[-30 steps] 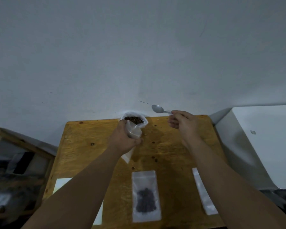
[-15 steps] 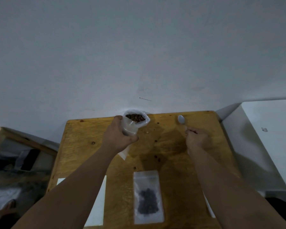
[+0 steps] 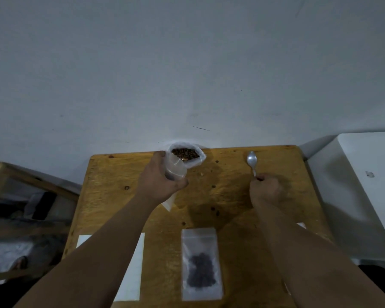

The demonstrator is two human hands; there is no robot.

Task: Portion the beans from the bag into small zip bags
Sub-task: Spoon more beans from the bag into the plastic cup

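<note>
An open plastic bag of brown beans [image 3: 185, 153] stands at the far edge of the wooden table [image 3: 231, 196]. Just in front of it my left hand [image 3: 162, 181] grips a small clear zip bag [image 3: 175, 168] upright, its mouth open. My right hand [image 3: 266, 190] pinches the handle of a metal spoon [image 3: 252, 161] that lies on the table at the far right, bowl pointing away. A filled small zip bag [image 3: 201, 263] with dark beans lies flat near the front edge.
White paper sheets [image 3: 131, 265] lie at the front left under my left forearm. A white cabinet [image 3: 362, 187] stands right of the table, a wooden shelf with clutter [image 3: 27, 203] to the left. The wall rises directly behind the table.
My right hand moved the spoon from beside the bean bag to the right and lowered it onto the table. My left hand kept holding the small bag.
</note>
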